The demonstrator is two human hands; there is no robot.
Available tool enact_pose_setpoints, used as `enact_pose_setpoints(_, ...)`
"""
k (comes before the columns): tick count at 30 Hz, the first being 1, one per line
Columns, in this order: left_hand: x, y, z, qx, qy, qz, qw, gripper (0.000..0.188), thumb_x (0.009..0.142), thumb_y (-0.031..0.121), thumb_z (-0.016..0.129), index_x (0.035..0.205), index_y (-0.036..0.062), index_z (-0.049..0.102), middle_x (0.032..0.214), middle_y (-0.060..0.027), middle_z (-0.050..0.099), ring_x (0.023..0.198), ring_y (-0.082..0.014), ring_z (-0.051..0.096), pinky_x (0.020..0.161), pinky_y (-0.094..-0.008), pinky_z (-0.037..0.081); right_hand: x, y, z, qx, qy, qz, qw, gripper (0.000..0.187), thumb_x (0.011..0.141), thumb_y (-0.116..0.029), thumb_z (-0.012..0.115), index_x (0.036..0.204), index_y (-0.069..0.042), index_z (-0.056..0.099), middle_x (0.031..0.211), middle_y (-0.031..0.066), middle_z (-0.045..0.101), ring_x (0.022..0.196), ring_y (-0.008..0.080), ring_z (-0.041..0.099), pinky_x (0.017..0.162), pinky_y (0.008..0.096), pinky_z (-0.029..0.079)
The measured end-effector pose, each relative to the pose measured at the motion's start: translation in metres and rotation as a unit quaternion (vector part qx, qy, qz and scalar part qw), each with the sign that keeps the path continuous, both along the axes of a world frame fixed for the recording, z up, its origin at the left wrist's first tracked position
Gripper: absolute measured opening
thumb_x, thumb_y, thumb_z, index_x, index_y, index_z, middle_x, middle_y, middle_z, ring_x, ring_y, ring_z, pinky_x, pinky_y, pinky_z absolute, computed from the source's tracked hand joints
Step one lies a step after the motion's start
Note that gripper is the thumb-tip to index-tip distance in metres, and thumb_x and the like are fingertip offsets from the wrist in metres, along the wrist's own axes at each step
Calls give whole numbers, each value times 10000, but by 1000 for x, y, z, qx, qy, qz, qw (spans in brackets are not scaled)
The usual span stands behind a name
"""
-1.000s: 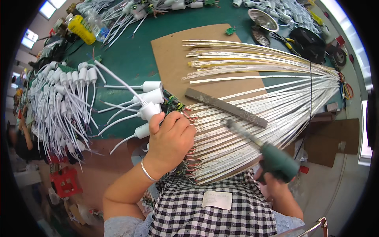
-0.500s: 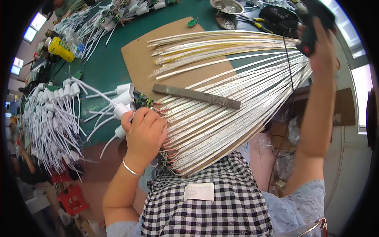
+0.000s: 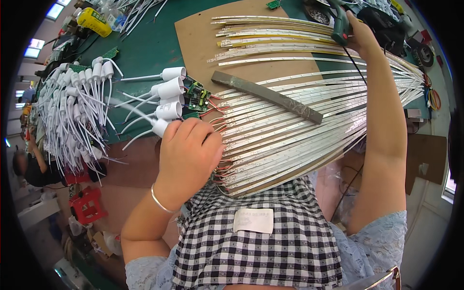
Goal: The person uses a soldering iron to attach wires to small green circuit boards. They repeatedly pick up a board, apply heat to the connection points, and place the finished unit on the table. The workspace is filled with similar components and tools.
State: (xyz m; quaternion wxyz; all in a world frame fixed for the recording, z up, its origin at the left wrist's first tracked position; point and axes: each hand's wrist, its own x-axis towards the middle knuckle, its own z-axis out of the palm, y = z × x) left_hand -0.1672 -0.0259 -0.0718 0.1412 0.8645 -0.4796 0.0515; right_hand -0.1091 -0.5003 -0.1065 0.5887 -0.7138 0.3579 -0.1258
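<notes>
My left hand (image 3: 191,154) is closed, its fingers curled down where red wires meet the LED strips (image 3: 290,140). What its fingertips pinch is hidden. A white plastic cap with a cable (image 3: 159,127) pokes out beside its knuckles. Several more white caps (image 3: 170,110) lie just beyond, next to green circuit boards (image 3: 197,95) wired to the strips. At the far right my right hand (image 3: 361,36) is wrapped round a dark green corded hand tool (image 3: 340,30), shaped like a soldering gun. The tool is over the far strips, near a metal dish (image 3: 319,13).
A grey-brown bar (image 3: 268,96) lies across the strips, which rest partly on a brown board (image 3: 198,29) on the green table (image 3: 150,53). White caps with cables (image 3: 72,106) are heaped at the left edge. A black bag (image 3: 382,26) sits far right; the tool's cord (image 3: 355,65) crosses the strips.
The view has shifted, so the table sits higher and further right. My right hand has brought the tool inward over the strips. My left hand has turned slightly over the wire ends.
</notes>
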Motion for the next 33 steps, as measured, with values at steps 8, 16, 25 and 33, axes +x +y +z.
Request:
enact_pose_setpoints(8, 7, -4, 4, -61, -3, 16, 998, 217, 721, 106, 723, 924, 76, 652, 932, -50, 623, 850, -248, 583, 748, -375, 425, -78, 127, 33, -386, -17, 254, 887, 244, 903, -284, 612, 1049, -91, 642, 907, 78, 660, 824, 200, 629, 779, 348, 501)
enact_pose_setpoints(16, 40, -2, -11, -16, -88, 65, 994, 386, 781, 249, 713, 1135, 118, 636, 1215, -71, 559, 1215, -290, 446, 977, -448, 334, -105, 211, 5, -479, 6, 398, 782, 325, 854, -263, 651, 1086, -41, 607, 997, 122, 587, 937, 315, 582, 840, 404, 459)
enact_pose_setpoints(25, 19, 16, -8, -31, -21, 99, 994, 438, 721, 257, 742, 1118, 119, 617, 1161, -80, 534, 1133, -318, 461, 947, -450, 355, -56, 193, 5, -565, -61, 338, 750, 259, 846, -213, 634, 1047, -50, 614, 998, 110, 591, 939, 315, 583, 807, 421, 464)
enact_pose_setpoints(33, 20, 25, -11, -73, 5, 79, 994, 497, 699, 291, 755, 1144, 137, 593, 1229, -60, 504, 1172, -272, 428, 969, -454, 315, -7, 181, -10, -614, -71, 324, 716, 280, 863, -243, 626, 1068, -54, 595, 1036, 103, 579, 1037, 306, 549, 879, 394, 451)
